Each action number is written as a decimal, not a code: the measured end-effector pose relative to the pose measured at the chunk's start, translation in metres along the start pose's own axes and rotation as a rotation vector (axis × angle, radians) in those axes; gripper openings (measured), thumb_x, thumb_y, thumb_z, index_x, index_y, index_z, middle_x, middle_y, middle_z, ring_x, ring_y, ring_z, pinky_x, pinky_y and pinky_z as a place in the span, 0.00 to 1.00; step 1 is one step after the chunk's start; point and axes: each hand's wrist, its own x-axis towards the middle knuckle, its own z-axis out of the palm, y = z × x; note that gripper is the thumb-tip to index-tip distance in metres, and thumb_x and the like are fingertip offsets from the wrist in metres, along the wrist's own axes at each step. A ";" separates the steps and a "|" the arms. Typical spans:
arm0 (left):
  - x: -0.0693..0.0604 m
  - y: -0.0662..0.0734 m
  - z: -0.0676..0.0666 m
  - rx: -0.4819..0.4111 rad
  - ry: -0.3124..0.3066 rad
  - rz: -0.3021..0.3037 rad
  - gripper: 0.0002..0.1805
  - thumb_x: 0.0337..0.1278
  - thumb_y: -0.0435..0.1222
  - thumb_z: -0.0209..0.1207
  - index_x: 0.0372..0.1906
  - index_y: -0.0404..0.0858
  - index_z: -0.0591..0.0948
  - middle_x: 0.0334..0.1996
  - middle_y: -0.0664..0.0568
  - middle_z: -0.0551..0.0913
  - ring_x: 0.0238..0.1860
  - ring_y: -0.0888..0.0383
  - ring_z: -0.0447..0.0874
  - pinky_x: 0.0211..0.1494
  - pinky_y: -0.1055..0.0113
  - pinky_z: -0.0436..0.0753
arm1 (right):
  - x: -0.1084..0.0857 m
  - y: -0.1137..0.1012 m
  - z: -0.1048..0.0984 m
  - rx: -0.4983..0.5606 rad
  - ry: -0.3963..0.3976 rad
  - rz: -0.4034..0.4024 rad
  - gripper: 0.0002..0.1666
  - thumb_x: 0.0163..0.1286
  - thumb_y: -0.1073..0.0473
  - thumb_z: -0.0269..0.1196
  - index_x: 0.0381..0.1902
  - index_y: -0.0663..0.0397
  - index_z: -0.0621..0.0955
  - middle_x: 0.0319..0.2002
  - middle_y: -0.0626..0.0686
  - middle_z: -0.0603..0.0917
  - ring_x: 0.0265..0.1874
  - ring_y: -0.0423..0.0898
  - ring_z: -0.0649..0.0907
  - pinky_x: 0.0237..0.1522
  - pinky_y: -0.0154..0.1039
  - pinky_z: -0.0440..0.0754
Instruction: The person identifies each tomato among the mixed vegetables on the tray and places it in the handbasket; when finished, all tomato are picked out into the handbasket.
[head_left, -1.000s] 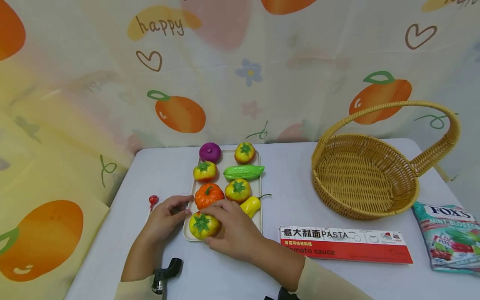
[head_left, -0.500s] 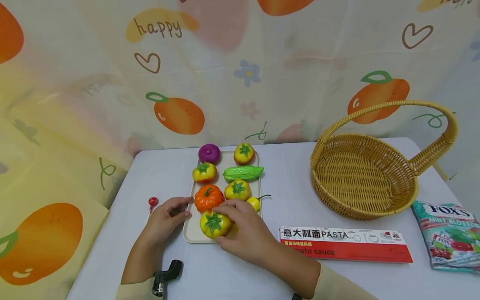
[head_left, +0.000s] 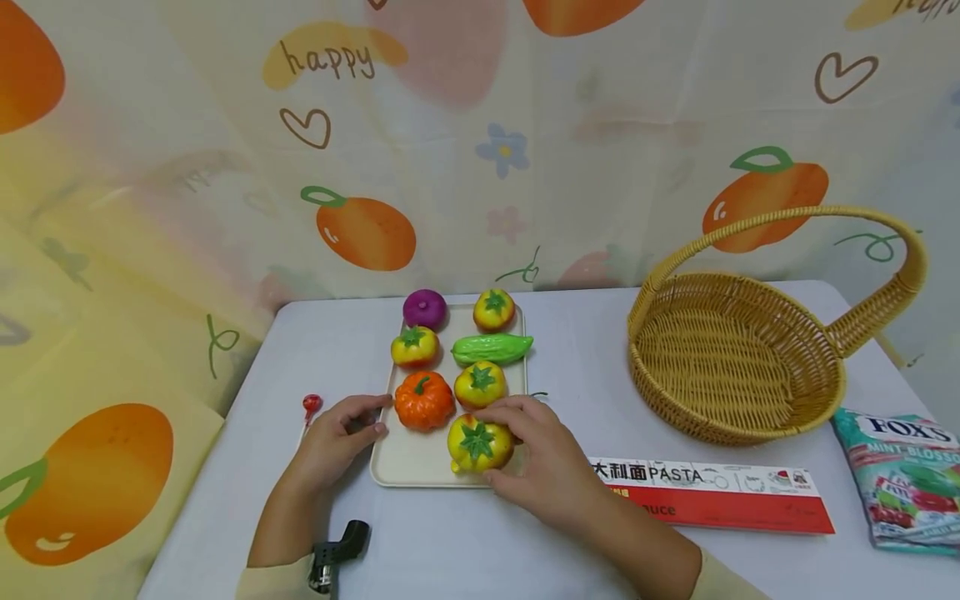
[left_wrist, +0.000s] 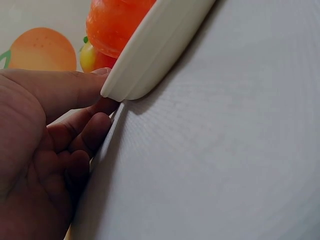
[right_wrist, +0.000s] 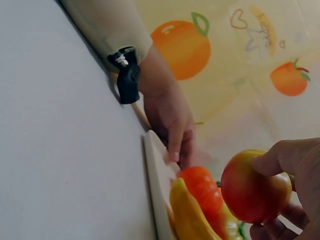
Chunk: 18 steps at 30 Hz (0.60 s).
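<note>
My right hand (head_left: 551, 467) grips a yellow-red fruit with a green leafy top (head_left: 480, 443) over the tray's front right. In the right wrist view the fruit (right_wrist: 255, 187) is between thumb and fingers, and a yellow pepper (right_wrist: 192, 212) lies close by; the head view mostly hides that pepper. My left hand (head_left: 333, 442) pinches the left edge of the cream tray (head_left: 405, 475); the left wrist view shows the thumb on its rim (left_wrist: 150, 60). An orange pumpkin (head_left: 423, 401) and another yellow-red fruit (head_left: 481, 385) sit just behind the gripped one.
Farther back on the tray are a purple vegetable (head_left: 425, 309), a green gourd (head_left: 491, 348) and two yellow-red fruits. Right of it stand a wicker basket (head_left: 735, 425), a pasta box (head_left: 735, 504) and a FOX'S bag (head_left: 900, 483). A red lollipop (head_left: 311, 404) lies to the left.
My right hand has carried the gripped fruit rightward from the tray's front left corner, and the yellow pepper is now mostly covered from above. My left hand has stayed at the tray edge.
</note>
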 end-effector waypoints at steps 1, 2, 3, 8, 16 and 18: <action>0.000 0.000 0.000 0.001 0.003 0.001 0.23 0.69 0.36 0.70 0.67 0.47 0.85 0.47 0.48 0.81 0.49 0.49 0.75 0.48 0.69 0.81 | -0.001 0.001 -0.003 0.001 0.003 0.000 0.39 0.54 0.67 0.81 0.64 0.43 0.84 0.62 0.42 0.78 0.59 0.43 0.80 0.58 0.43 0.84; 0.000 0.000 0.001 0.003 0.005 0.000 0.23 0.69 0.36 0.70 0.67 0.48 0.85 0.47 0.48 0.81 0.49 0.49 0.76 0.48 0.69 0.81 | -0.002 0.002 -0.006 0.008 0.005 0.002 0.39 0.54 0.67 0.81 0.64 0.43 0.84 0.62 0.42 0.78 0.59 0.42 0.80 0.57 0.42 0.84; 0.001 -0.001 0.001 0.004 0.004 0.002 0.23 0.69 0.36 0.70 0.67 0.48 0.85 0.47 0.48 0.81 0.49 0.49 0.76 0.48 0.69 0.81 | -0.003 0.002 -0.008 0.016 0.006 0.007 0.39 0.54 0.68 0.81 0.64 0.43 0.84 0.61 0.42 0.78 0.58 0.42 0.81 0.57 0.41 0.84; 0.001 -0.001 0.001 0.003 0.002 -0.006 0.23 0.69 0.36 0.71 0.67 0.48 0.86 0.47 0.48 0.81 0.49 0.48 0.76 0.48 0.69 0.81 | -0.006 0.005 -0.021 0.044 0.013 0.035 0.39 0.54 0.69 0.81 0.63 0.43 0.84 0.60 0.43 0.78 0.55 0.42 0.82 0.55 0.38 0.85; 0.000 -0.001 0.001 0.010 0.012 -0.008 0.23 0.69 0.36 0.71 0.67 0.47 0.85 0.48 0.48 0.81 0.49 0.49 0.75 0.48 0.70 0.81 | -0.008 0.009 -0.040 0.056 0.022 0.104 0.38 0.56 0.68 0.80 0.63 0.41 0.84 0.61 0.43 0.79 0.56 0.42 0.82 0.56 0.41 0.85; 0.000 0.000 0.001 0.007 0.009 -0.007 0.24 0.69 0.36 0.71 0.67 0.47 0.85 0.48 0.48 0.81 0.49 0.49 0.75 0.48 0.70 0.81 | -0.008 0.010 -0.044 0.050 0.022 0.132 0.38 0.56 0.68 0.80 0.63 0.39 0.84 0.61 0.41 0.78 0.56 0.41 0.82 0.57 0.40 0.84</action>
